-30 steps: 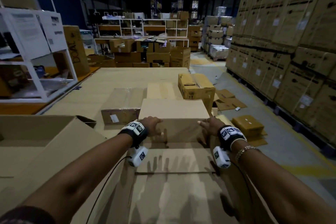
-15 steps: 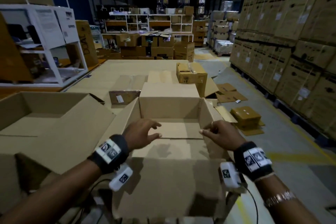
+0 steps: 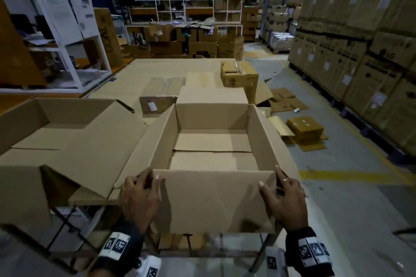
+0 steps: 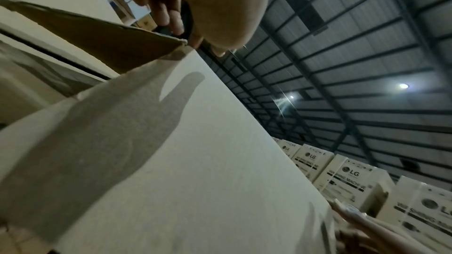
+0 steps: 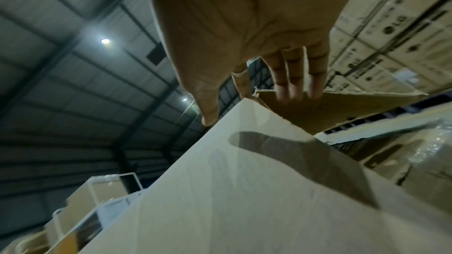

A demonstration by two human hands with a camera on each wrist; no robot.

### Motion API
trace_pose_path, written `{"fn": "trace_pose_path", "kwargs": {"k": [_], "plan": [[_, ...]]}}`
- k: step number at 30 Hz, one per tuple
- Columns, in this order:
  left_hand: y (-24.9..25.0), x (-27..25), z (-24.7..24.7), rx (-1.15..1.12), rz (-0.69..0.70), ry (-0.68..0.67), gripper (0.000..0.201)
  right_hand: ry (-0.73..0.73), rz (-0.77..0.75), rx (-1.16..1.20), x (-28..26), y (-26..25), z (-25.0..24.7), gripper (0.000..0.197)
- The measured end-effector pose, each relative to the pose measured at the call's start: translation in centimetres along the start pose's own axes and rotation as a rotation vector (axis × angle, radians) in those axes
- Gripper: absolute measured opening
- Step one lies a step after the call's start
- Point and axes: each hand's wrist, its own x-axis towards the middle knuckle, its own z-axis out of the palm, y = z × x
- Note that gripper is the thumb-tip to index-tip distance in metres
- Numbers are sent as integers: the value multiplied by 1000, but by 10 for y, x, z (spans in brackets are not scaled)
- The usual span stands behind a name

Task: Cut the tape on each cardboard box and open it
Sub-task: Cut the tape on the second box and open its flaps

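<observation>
An open, empty cardboard box (image 3: 213, 117) stands in front of me with its flaps spread outward. Its near flap (image 3: 213, 200) hangs down toward me. My left hand (image 3: 152, 177) grips the near left corner, fingers curled behind the side flap (image 4: 110, 41) and thumb on the near flap (image 4: 195, 161). My right hand (image 3: 272, 181) lies on the near right corner. Its fingers (image 5: 291, 84) are straight against the brown side flap (image 5: 330, 107) and its thumb touches the near flap's fold. No cutter is in view.
Another open box (image 3: 67, 141) sits to the left, touching this one. Behind are a flat taped box (image 3: 157, 103) and a taller box (image 3: 238, 74). Flattened cardboard (image 3: 286, 101) and a small box (image 3: 304, 128) lie on the floor at right, before stacked cartons (image 3: 360, 51).
My hands came back from the far flap to the near corners of the box. The box now stands fully open with the near flap folded down toward me.
</observation>
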Motion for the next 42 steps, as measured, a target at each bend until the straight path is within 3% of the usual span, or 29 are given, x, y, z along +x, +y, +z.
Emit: {"fn": "trace_pose_path", "kwargs": {"k": [4, 7, 9, 11, 13, 16, 19, 21, 30, 33, 37, 40, 42], "plan": [[-21, 20, 12, 12, -225, -192, 74, -70, 118, 158, 12, -4, -1, 94], [-43, 48, 26, -365, -397, -293, 88, -9, 213, 352, 17, -17, 0, 98], [-50, 64, 29, -568, -451, -213, 99, 52, 209, 423, 21, -27, 1, 87], [-47, 74, 23, -601, -380, -102, 89, 120, 173, 495, 25, -43, -2, 79], [-39, 84, 14, -584, -271, -19, 64, 189, 132, 514, 35, -52, -5, 74], [-32, 98, 8, -673, -145, -51, 50, 244, 115, 469, 49, -49, -6, 69], [-36, 104, 10, -730, -55, -198, 49, 238, 126, 412, 57, -47, 0, 65], [-43, 102, 12, -659, 15, -216, 48, 246, 100, 338, 59, -50, -2, 62], [-23, 140, -25, -309, 278, 118, 71, 452, -109, 111, 101, -63, -36, 71], [-8, 167, -48, -193, 354, 161, 72, 430, -211, 12, 120, -72, -56, 63], [11, 197, -68, -125, 572, 148, 58, 338, -269, -105, 136, -96, -71, 57], [26, 209, -78, -66, 577, 90, 49, 275, -299, -180, 143, -116, -83, 52], [36, 218, -86, -49, 526, 31, 36, 189, -228, -274, 152, -130, -93, 43]]}}
